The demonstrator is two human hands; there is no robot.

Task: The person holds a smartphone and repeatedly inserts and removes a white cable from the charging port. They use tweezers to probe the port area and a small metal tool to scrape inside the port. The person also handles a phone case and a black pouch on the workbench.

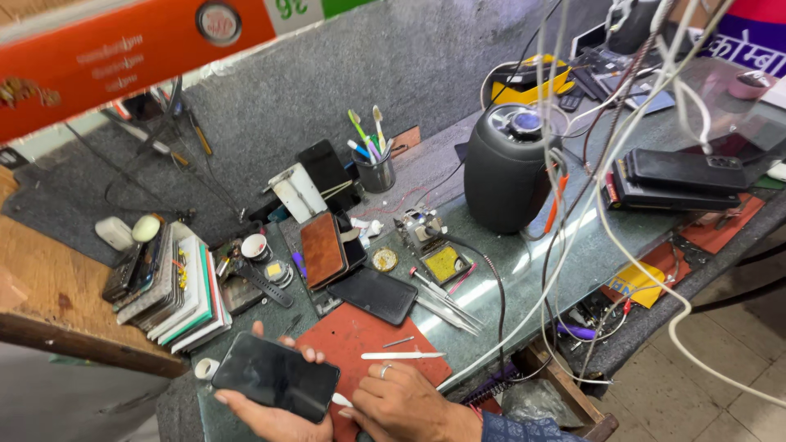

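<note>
Both hands are cut off at the bottom edge: the left hand [266, 413] lies mostly under the dark phone [276, 376] it carries, so its palm is hidden. The right hand [401, 401] pinches something white [342, 399], too small to identify, perhaps a pick. The orange box [123, 53] at top left is blurred and cropped. Hanging cables [606, 188] cover part of the tabletop [524, 245].

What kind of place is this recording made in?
Most likely a phone repair bench: a dark-screened phone in the left hand, metal tweezers on the glass-topped counter, and stacked black phones.
</note>
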